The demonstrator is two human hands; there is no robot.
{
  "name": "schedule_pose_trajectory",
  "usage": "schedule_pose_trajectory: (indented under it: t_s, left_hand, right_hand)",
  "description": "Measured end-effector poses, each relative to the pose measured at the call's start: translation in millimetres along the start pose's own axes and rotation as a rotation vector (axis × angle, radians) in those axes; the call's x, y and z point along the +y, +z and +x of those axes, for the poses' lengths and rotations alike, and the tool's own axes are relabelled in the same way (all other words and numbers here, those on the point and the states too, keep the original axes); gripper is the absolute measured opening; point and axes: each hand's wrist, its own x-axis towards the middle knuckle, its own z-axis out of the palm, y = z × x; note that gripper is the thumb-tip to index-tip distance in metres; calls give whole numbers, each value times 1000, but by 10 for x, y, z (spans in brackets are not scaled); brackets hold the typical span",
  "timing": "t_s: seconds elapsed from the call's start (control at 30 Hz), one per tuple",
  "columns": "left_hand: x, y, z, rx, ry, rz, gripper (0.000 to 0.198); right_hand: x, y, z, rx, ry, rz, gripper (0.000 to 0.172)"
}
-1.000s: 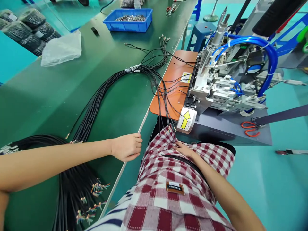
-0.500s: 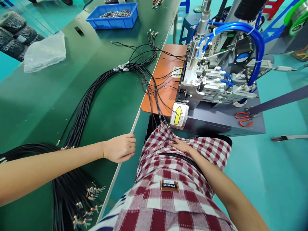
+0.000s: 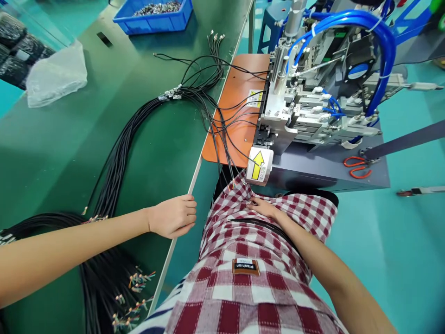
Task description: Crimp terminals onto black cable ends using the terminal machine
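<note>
My left hand (image 3: 174, 216) rests at the white edge of the green table (image 3: 163, 162), its fingers curled closed; whether anything is inside cannot be seen. My right hand (image 3: 263, 207) lies on the checkered apron (image 3: 243, 241) in my lap, fingers loosely spread, holding nothing visible. A bundle of black cables (image 3: 120, 155) runs across the table, gathered at silvery connectors (image 3: 171, 94). Several cables cross the orange plate (image 3: 227, 146) into the machine (image 3: 288, 111); others hang over its front edge towards the apron, with bare coloured wire ends.
A blue bin (image 3: 155, 21) of small metal parts stands at the back of the table. A clear plastic bag (image 3: 57, 76) lies left. Red-handled scissors (image 3: 358, 167) rest on the machine base. Coloured wire ends (image 3: 139, 280) are at the lower left.
The view has shifted slightly, so the bin, bag and cables sit a little higher or further left. Both hands keep the same pose and place.
</note>
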Motion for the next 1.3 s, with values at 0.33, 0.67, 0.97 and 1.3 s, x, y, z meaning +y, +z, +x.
schedule_pose_trajectory:
  t_s: [0.33, 0.67, 0.97, 1.3]
  left_hand:
    - [151, -231, 199, 45, -173, -281, 13]
    - [-596, -853, 1509, 329, -308, -78, 17]
    - [-748, -904, 1528, 448, -315, -369, 17]
    - [-737, -897, 1720, 478, -459, -585, 14]
  right_hand:
    - [-241, -187, -379, 107, -67, -68, 44]
    - [-915, -1061, -1492, 148, -95, 69, 28]
    - [-1461, -1577, -1502, 479, -170, 145, 21]
    - [-1806, -1521, -905, 738, -331, 255, 15]
